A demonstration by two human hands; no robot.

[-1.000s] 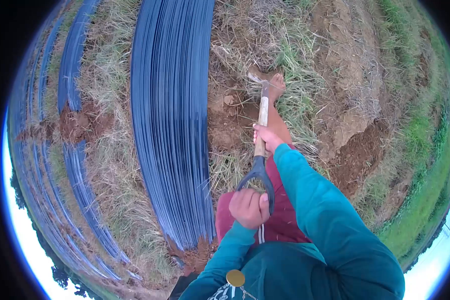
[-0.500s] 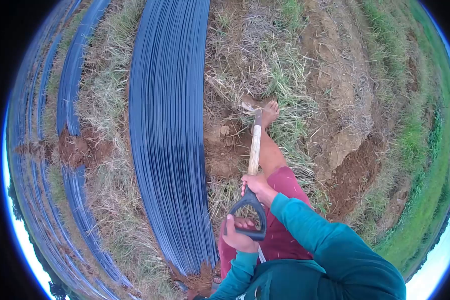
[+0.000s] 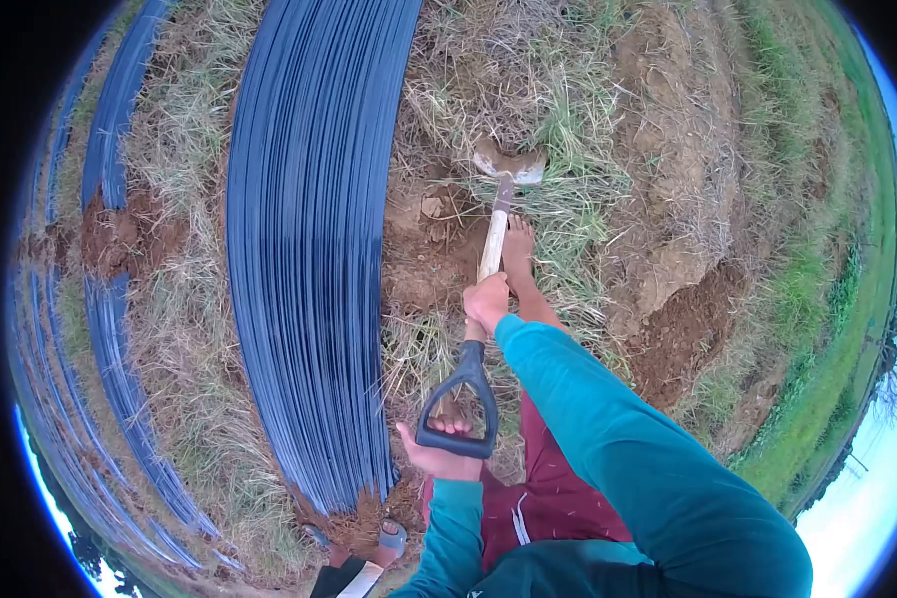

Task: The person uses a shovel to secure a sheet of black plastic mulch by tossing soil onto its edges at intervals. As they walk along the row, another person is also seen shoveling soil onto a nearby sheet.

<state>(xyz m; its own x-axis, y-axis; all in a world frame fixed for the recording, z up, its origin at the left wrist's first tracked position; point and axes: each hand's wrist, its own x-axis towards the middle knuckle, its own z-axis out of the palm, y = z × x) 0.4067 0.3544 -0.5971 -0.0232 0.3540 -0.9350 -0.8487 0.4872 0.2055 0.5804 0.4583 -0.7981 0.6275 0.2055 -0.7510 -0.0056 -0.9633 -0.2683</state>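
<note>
A shovel with a pale wooden shaft (image 3: 493,239) points away from my body, its soil-smeared blade (image 3: 509,162) lying over dry grass. Wrapped round the shaft just above the black D-shaped grip is my right hand (image 3: 487,302). My left hand (image 3: 443,450) holds the crossbar of the black D-shaped grip (image 3: 460,411), fingers through the opening and thumb sticking out. Beside the shaft, a bare foot (image 3: 518,249) rests near the blade.
Left of the shovel runs a wide strip of blue-black plastic sheeting (image 3: 309,219), with narrower strips farther left. Loose brown soil (image 3: 683,334) lies in a hollow on the right. Another person's sandalled foot (image 3: 392,538) shows at the bottom edge.
The shovel has moved forward, its blade now beyond the foot and fully visible. My right hand has moved up and left with the shaft; my left hand has shifted slightly left with the grip.
</note>
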